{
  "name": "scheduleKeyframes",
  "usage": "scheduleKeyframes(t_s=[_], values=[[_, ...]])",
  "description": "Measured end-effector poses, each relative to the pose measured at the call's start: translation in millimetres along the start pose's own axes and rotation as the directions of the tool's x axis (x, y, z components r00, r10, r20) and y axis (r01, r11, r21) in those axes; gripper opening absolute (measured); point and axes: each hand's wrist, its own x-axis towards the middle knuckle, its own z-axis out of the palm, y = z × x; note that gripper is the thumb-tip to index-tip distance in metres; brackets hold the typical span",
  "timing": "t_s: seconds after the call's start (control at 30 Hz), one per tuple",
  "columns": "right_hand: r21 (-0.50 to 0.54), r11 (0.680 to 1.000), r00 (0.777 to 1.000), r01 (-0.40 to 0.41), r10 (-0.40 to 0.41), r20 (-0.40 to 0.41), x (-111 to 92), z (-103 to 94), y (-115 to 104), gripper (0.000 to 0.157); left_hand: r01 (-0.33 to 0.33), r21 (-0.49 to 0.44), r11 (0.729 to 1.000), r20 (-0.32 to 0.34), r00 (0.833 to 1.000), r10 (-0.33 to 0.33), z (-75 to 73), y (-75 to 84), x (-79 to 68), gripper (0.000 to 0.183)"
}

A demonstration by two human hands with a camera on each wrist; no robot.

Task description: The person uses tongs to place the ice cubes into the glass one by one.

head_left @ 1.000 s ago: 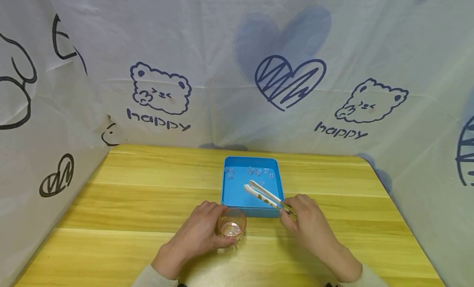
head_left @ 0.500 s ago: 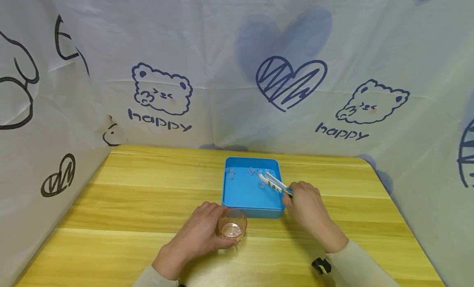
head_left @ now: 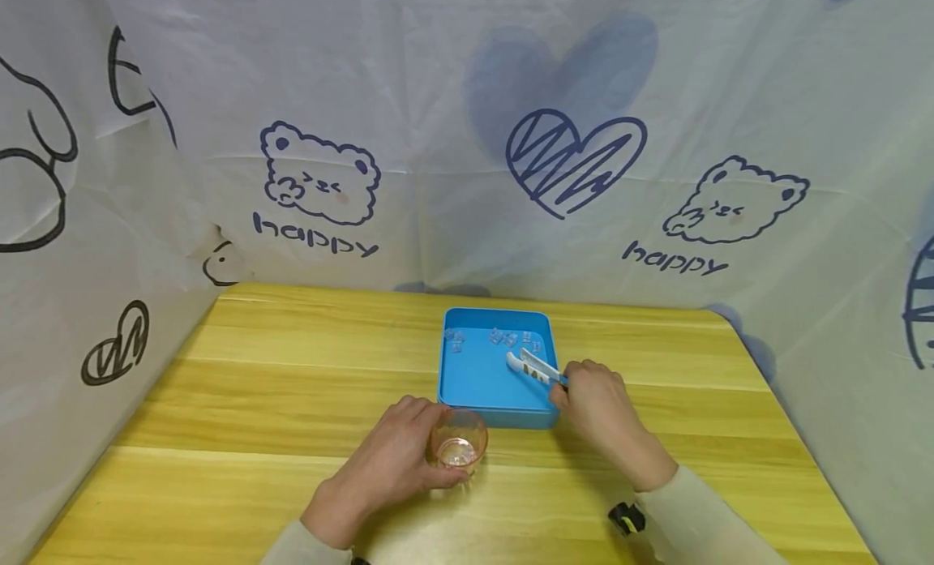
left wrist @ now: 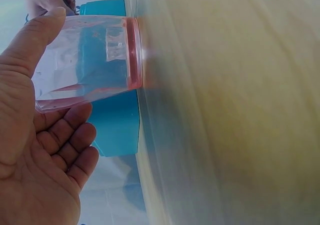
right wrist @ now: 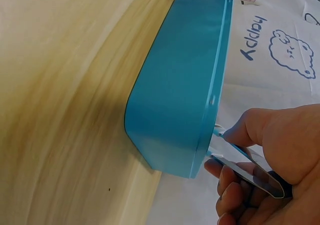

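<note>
My left hand (head_left: 394, 455) holds a clear pink-tinted cup (head_left: 458, 435) upright on the table, thumb on one side and fingers on the other. In the left wrist view the cup (left wrist: 85, 70) has clear pieces near its base. My right hand (head_left: 601, 407) grips a pair of tongs (head_left: 536, 369) with white tips and brown spots. The tong tips are low inside a blue tray (head_left: 499, 419), apart from each other; whether a piece lies between them I cannot tell. Several small clear cubes (head_left: 503, 337) lie toward the tray's back. The right wrist view shows the tongs (right wrist: 245, 172) between thumb and fingers.
The wood-patterned table (head_left: 292, 370) runs around the tray on all sides. A white cloth (head_left: 438, 79) with bear and heart drawings hangs behind and at the sides. The cup stands close against the tray's front left corner.
My right hand has moved forward and to the right with the tongs, then slightly back. A cube seen near the tips earlier is no longer visible. The left hand and cup have stayed put.
</note>
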Motion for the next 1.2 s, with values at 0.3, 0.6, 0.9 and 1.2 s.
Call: scheduleKeyframes(t_s=[0.3,0.6,0.9,1.2], values=[[-0.062,0.997,0.999,0.035,-0.034,0.007,-3,4.5,-8,0.024,0.001,0.007,1.0,0.003,1.0,-0.001,-1.0,-0.5,-0.3,0.074],[-0.121,0.989,0.995,0.082,-0.088,-0.047,-6,10.9,-9,0.026,0.0,-0.001,1.0,-0.001,1.0,0.0,-0.5,-0.3,-0.7,0.075],[-0.11,0.989,0.989,0.103,-0.113,-0.095,-10,12.2,-9,0.026,-0.003,0.0,1.0,-0.005,1.0,0.003,0.0,-0.6,-0.9,0.074],[-0.075,0.992,0.988,0.097,-0.106,-0.115,-14,9.0,-9,0.025,0.0,0.006,1.0,-0.005,1.0,0.0,-0.2,0.4,-1.5,0.075]])
